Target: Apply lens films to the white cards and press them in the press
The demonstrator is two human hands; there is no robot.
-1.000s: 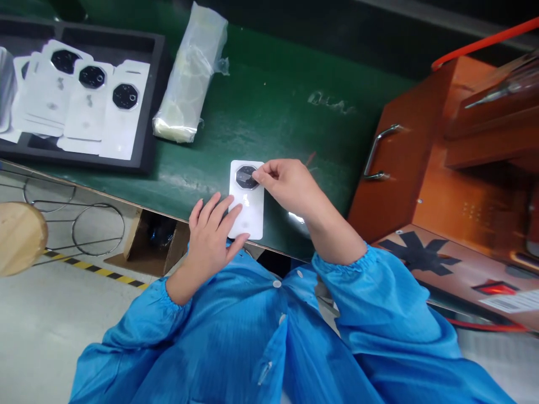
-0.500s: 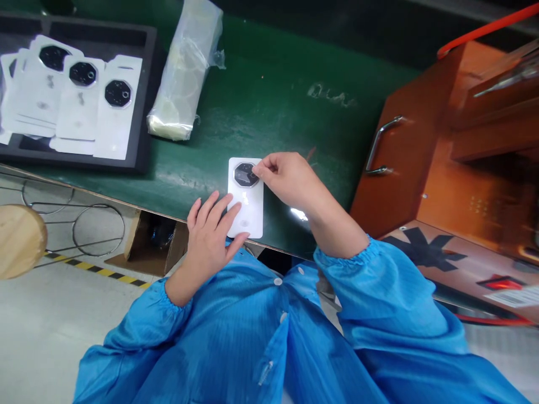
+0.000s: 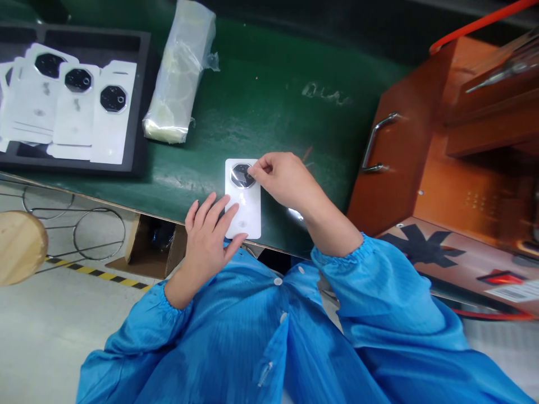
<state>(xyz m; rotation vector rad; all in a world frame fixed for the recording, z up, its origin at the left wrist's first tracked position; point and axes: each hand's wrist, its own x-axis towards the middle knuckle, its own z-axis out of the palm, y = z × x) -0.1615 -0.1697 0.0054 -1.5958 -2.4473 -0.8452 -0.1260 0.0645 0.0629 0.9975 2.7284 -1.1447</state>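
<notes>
A white phone back cover with a dark octagonal camera ring lies on the green table near its front edge. My left hand rests on the cover's lower left side with fingers stretched flat. My right hand pinches something small at the camera ring; what is between the fingertips is too small to name. Both arms wear blue sleeves.
A black tray at the left holds several more white back covers. A clear plastic-wrapped pack lies beside it. An orange machine with a metal handle stands at the right. A wooden stool and wire rings sit below left.
The view has shifted slightly; the cover and both hands keep their places, with the right fingertips staying pinched at the camera ring.
</notes>
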